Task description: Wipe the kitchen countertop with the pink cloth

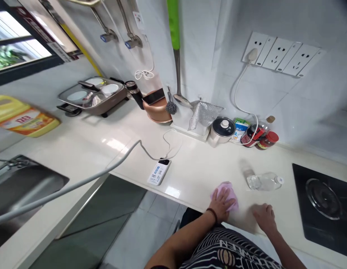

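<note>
My left hand point(219, 206) lies over a crumpled pink cloth point(229, 189) near the counter's front edge, its fingers bent onto the fabric and pressing it down. A dark bracelet circles that wrist. To the right, my right hand point(265, 218) is at the counter's front edge with nothing in it, fingers loosely curled and thumb apart. Just beyond it a clear plastic bottle point(265, 181) with a white cap rests on its side. A white phone-like device point(159, 172) with a thin cable lies left of the cloth.
A black cooktop point(327, 205) is set in at the right. Along the wall stand a small lidded pot point(222, 129), jars point(267, 140) and a copper-coloured pot point(156, 108). A grey hose point(86, 182) crosses before the sink point(30, 186). An electric pan point(97, 95) sits at back left.
</note>
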{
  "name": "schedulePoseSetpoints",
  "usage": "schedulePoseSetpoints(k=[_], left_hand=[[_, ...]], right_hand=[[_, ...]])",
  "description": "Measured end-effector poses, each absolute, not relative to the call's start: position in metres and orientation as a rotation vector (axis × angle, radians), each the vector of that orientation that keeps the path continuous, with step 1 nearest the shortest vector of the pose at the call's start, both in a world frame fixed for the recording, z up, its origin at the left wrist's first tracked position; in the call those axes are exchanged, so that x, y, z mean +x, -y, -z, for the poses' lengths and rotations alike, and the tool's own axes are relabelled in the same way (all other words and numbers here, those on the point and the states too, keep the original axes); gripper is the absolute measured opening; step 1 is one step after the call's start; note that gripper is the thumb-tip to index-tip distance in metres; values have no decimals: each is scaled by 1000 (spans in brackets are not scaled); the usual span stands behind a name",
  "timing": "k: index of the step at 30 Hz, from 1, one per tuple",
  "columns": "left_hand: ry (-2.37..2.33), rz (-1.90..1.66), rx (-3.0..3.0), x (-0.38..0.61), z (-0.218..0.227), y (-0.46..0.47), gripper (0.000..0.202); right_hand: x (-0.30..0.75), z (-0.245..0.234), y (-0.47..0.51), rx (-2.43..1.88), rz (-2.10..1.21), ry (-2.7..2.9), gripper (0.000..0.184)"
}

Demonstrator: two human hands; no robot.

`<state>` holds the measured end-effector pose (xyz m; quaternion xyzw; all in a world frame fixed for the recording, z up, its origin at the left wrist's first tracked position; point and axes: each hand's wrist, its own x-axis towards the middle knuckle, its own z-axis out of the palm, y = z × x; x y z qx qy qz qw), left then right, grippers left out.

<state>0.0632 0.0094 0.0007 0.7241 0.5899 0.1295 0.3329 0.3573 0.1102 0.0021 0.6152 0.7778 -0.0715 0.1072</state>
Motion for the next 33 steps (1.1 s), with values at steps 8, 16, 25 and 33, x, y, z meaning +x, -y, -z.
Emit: schedulePoseSetpoints(k=[8, 16, 25, 33], left_hand=[[-2382, -173, 1261, -42, -8, 50, 69], [-2654, -47, 868, -83, -7, 73, 73], [-1656, -201, 1868, 104, 12, 10, 75], [-1706, -191, 1856, 98, -10, -33, 68]], right_hand=[[359, -5, -115, 1679, 118, -2067, 71], [342, -29, -113, 1762, 247, -1993, 83], [338, -34, -117, 1808, 364, -1987, 86], [346, -26, -112, 1829, 337, -2011, 88]])
